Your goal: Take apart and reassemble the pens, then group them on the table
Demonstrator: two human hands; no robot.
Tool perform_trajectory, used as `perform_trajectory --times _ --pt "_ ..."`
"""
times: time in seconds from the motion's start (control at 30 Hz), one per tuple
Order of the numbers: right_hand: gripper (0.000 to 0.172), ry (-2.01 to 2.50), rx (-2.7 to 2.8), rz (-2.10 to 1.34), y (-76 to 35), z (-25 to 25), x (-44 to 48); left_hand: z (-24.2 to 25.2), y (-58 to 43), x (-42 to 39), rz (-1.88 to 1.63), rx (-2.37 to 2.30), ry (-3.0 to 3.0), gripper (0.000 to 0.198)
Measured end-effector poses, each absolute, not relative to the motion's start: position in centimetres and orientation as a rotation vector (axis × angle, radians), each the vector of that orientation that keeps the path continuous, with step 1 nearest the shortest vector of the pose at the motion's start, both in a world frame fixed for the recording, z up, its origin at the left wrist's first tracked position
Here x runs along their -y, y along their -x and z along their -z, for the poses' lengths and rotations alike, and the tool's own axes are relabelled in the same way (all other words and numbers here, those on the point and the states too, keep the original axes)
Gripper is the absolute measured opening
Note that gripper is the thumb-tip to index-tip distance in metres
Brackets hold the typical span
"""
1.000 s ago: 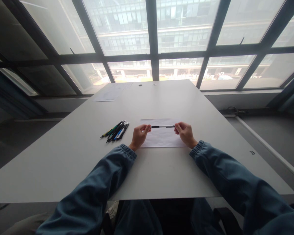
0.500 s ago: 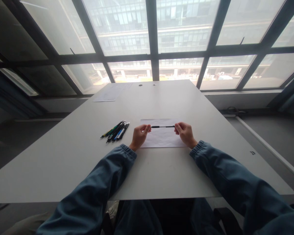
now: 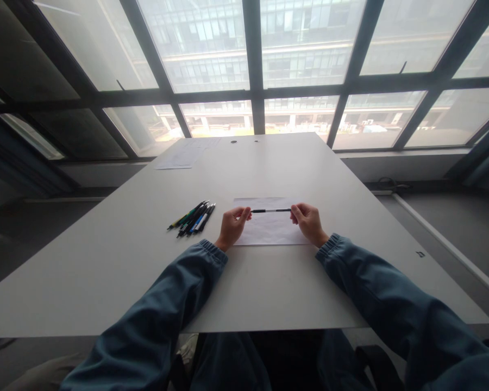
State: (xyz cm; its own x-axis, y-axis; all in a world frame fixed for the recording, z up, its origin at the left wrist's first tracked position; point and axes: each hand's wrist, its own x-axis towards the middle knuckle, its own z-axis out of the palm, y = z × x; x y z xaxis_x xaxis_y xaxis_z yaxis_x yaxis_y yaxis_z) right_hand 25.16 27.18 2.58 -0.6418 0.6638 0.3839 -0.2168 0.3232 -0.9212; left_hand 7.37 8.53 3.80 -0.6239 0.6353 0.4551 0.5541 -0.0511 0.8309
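Observation:
A slim pen, black at both ends with a clear or whitish middle, is stretched level between my two hands. My left hand pinches its left end, and my right hand pinches its right end. Beneath the pen lies a white sheet of paper, partly covered by both hands. Left of my left hand a loose bunch of several pens rests on the table, mostly black with green, yellow and blue parts. The fingertips hide the pen's very ends.
The white table runs away toward large framed windows. More paper sheets lie at its far left. Two small round items sit near the far edge. A small dark mark shows near the right edge.

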Motion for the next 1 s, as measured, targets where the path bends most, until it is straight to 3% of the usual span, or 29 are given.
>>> perform_trajectory --times 1.0 --pt "0.048 0.394 1.82 -1.411 -25.13 -2.1 -27.4 -3.64 -7.23 -8.6 -1.784 -2.128 -1.37 0.045"
